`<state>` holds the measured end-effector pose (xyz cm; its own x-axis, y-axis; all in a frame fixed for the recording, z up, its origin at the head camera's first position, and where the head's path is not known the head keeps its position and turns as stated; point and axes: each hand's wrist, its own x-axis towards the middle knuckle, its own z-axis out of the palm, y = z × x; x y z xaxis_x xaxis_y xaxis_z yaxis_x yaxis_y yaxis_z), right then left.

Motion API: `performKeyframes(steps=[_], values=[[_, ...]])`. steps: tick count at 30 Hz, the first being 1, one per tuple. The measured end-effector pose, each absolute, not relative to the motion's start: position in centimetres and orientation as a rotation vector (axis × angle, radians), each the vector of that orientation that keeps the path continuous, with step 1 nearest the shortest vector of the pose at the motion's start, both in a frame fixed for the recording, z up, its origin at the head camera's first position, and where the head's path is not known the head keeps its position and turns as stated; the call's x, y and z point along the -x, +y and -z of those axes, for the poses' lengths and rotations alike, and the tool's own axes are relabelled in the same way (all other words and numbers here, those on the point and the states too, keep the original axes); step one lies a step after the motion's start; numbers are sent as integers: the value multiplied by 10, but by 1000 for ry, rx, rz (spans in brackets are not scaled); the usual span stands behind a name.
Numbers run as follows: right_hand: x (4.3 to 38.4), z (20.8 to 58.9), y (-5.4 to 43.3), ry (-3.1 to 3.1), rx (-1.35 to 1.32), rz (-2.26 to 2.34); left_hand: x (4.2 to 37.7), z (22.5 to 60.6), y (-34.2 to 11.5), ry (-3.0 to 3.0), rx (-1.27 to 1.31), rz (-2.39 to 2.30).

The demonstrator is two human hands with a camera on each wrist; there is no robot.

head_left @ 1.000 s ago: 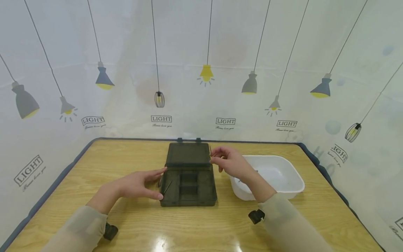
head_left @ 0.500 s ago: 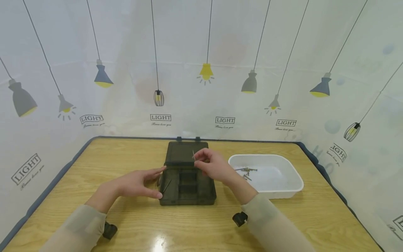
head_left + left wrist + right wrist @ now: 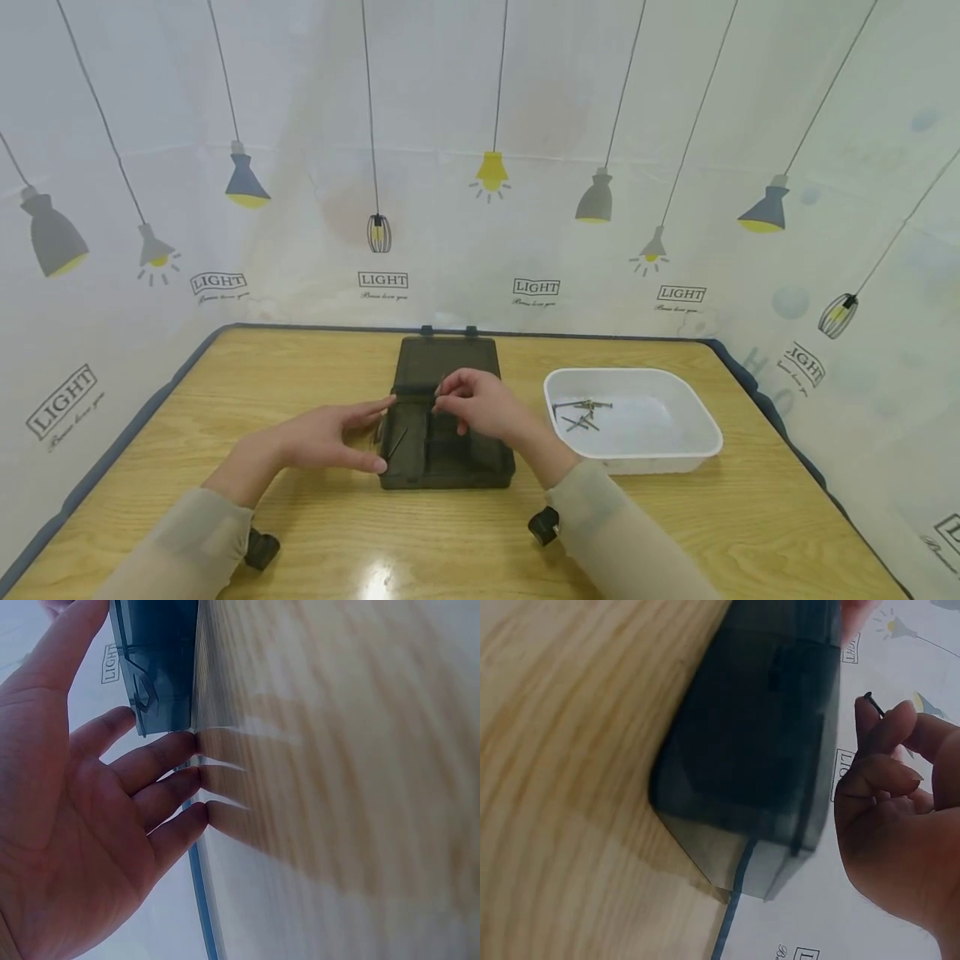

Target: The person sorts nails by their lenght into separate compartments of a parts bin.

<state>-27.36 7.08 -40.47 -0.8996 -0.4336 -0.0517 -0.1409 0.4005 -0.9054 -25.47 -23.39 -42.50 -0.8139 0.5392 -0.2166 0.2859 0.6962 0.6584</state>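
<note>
A dark see-through plastic box (image 3: 407, 471) lies on the table with its lid (image 3: 420, 360) folded back. A thin nail (image 3: 397, 444) lies slanted in its left compartment. My left hand (image 3: 318, 437) rests against the box's left side, thumb at the front corner and index finger near the hinge; its other fingers (image 3: 161, 761) are loosely extended beside the box in the left wrist view. My right hand (image 3: 483, 408) is over the box's middle, thumb and finger pinching a nail (image 3: 869, 697), whose head sticks out in the right wrist view. Part of the compartments is hidden behind that hand.
A white plastic basin (image 3: 675, 392) stands right of the box, with several loose nails (image 3: 585, 408) at its left end. The wooden table (image 3: 315, 533) has a dark blue edge at the back, with a lamp-printed curtain (image 3: 435, 200) behind it.
My right hand has come left from beside the basin, across the lid, and lowered to the box's middle with the nail. The nails in the basin are uncovered. My left hand has stayed put.
</note>
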Motion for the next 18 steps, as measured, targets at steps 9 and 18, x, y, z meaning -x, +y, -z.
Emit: performKeyframes(steps=[9,18], values=[[270,413,61,2299,534,1457,255,423,-233,2503,-628,-867],[270,417,60,2278,530,1441,254,422,-233,2495,-625,-876]])
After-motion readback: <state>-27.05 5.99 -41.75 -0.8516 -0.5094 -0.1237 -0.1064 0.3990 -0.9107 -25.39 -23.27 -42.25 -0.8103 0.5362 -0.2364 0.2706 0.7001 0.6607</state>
